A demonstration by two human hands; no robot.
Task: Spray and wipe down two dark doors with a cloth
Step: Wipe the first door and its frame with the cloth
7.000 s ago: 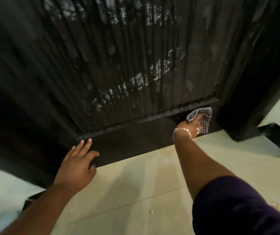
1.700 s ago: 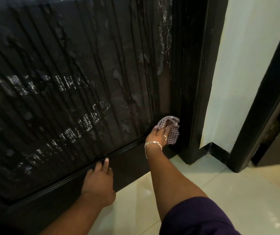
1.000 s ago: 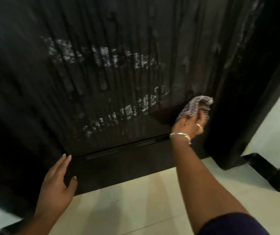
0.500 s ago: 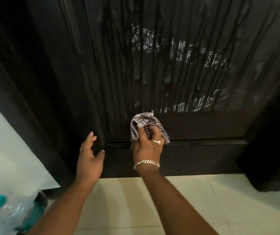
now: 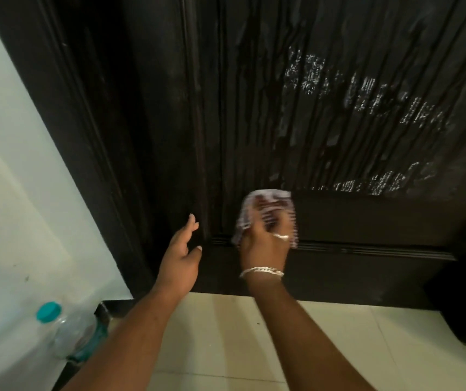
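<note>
Right hand (image 5: 262, 246) bunches a checked cloth (image 5: 265, 210) against the lower door (image 5: 325, 122), just above its grooved rail; left hand (image 5: 181, 255), fingers straight, sits at the door's left edge. Bottle (image 5: 68, 331) stands far left of the door.

You face a dark door (image 5: 339, 108) of ribbed wood, wet-glossy in streaks. Your checked woven cloth (image 5: 265, 210) looks soft. By the floor's (image 5: 254, 334) left edge, smooth glossy tile, stands a clear plastic bottle (image 5: 76, 334).
</note>
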